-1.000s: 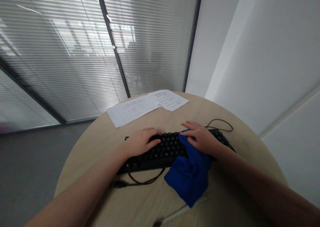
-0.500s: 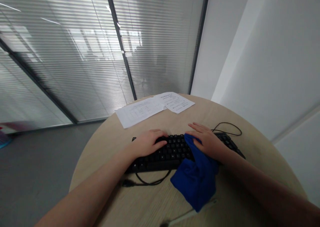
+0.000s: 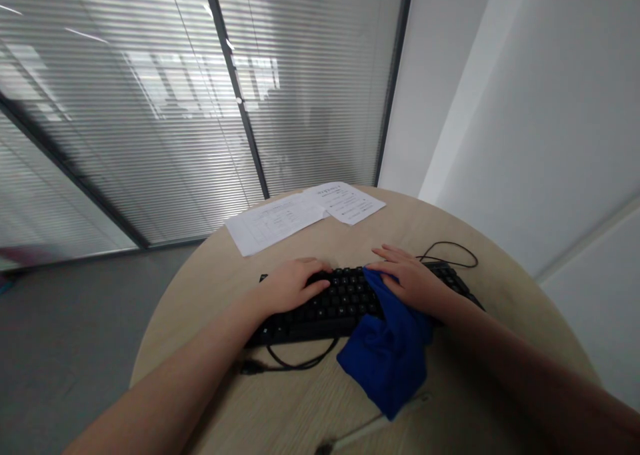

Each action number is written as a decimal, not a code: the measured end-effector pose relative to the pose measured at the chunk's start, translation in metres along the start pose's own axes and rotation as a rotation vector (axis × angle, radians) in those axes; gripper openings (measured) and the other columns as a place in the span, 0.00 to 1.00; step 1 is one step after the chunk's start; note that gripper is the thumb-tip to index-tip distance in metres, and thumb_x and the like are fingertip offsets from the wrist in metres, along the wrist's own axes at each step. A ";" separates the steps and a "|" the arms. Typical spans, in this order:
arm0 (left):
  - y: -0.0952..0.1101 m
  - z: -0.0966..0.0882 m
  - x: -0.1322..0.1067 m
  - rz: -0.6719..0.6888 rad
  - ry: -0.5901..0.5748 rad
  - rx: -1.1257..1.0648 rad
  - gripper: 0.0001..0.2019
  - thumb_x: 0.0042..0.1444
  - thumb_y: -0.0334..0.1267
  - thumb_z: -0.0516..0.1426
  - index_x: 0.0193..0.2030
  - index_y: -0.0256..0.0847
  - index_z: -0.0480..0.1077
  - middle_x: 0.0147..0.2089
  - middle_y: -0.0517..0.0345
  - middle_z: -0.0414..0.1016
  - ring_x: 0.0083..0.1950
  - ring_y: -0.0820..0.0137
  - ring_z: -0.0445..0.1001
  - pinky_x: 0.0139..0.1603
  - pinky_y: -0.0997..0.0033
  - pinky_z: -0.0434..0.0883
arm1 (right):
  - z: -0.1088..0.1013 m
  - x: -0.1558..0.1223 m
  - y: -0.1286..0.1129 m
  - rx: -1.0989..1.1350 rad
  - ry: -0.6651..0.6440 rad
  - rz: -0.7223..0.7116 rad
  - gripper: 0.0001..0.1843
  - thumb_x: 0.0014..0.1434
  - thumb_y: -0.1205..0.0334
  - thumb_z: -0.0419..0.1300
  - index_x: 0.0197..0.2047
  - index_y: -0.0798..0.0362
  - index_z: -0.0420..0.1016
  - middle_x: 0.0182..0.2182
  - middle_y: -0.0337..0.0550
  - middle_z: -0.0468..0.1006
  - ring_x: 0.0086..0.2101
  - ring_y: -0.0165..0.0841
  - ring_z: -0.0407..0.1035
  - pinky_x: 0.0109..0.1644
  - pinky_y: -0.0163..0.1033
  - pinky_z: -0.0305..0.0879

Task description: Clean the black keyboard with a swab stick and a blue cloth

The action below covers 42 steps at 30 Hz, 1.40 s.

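Note:
A black keyboard (image 3: 345,301) lies across the round table, its keys facing up. Across its left part rests my left hand (image 3: 295,285), fingers together and reaching to the far edge, thumb on the keys; it steadies the keyboard. Over the right part, my right hand (image 3: 407,278) presses a blue cloth (image 3: 390,358) onto the keys, with the cloth's corner under the thumb and fingers. The rest of the cloth drapes over the keyboard's near edge onto the table. Some keys are hidden under both hands and the cloth.
Printed papers (image 3: 280,221) lie at the table's far side. A cable (image 3: 300,365) with a dark plug curls before the keyboard; another thin cable loop (image 3: 455,245) lies behind it. A slim white-handled tool (image 3: 363,431) with a dark tip lies nearest me, partly beneath the cloth. Blinds and walls surround the wooden table (image 3: 185,321).
The view has shifted slightly, so everything sits a little further left. Both hands keep their places on the keyboard and cloth, with hardly any visible movement.

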<state>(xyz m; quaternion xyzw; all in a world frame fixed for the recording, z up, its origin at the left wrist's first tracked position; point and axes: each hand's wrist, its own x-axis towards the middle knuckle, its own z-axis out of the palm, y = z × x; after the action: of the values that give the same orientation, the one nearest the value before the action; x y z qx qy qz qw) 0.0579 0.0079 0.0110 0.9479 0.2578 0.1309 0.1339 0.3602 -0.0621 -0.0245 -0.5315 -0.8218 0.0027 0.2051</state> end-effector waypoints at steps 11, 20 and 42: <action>0.001 -0.001 0.000 -0.013 -0.010 -0.016 0.14 0.68 0.43 0.52 0.54 0.43 0.71 0.53 0.52 0.79 0.54 0.62 0.76 0.58 0.58 0.70 | 0.000 0.002 -0.004 0.001 -0.011 -0.027 0.22 0.63 0.68 0.52 0.57 0.54 0.77 0.63 0.56 0.71 0.65 0.47 0.61 0.69 0.58 0.57; 0.003 -0.003 0.001 -0.007 -0.015 -0.015 0.13 0.68 0.43 0.52 0.54 0.43 0.71 0.52 0.52 0.79 0.53 0.62 0.76 0.57 0.60 0.70 | -0.001 0.001 0.000 0.035 -0.015 -0.066 0.21 0.62 0.70 0.53 0.54 0.49 0.80 0.65 0.52 0.69 0.65 0.46 0.61 0.68 0.58 0.59; 0.001 -0.003 0.001 -0.004 -0.009 -0.054 0.17 0.70 0.46 0.47 0.54 0.43 0.72 0.53 0.51 0.79 0.54 0.61 0.76 0.58 0.57 0.70 | -0.021 -0.005 0.004 -0.051 0.111 -0.071 0.17 0.56 0.71 0.59 0.42 0.47 0.85 0.69 0.44 0.62 0.68 0.51 0.54 0.70 0.64 0.53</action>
<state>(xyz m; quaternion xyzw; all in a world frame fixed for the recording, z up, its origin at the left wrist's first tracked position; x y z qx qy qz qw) 0.0584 0.0078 0.0143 0.9439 0.2555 0.1334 0.1608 0.3724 -0.0688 -0.0082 -0.5064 -0.8274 -0.0550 0.2366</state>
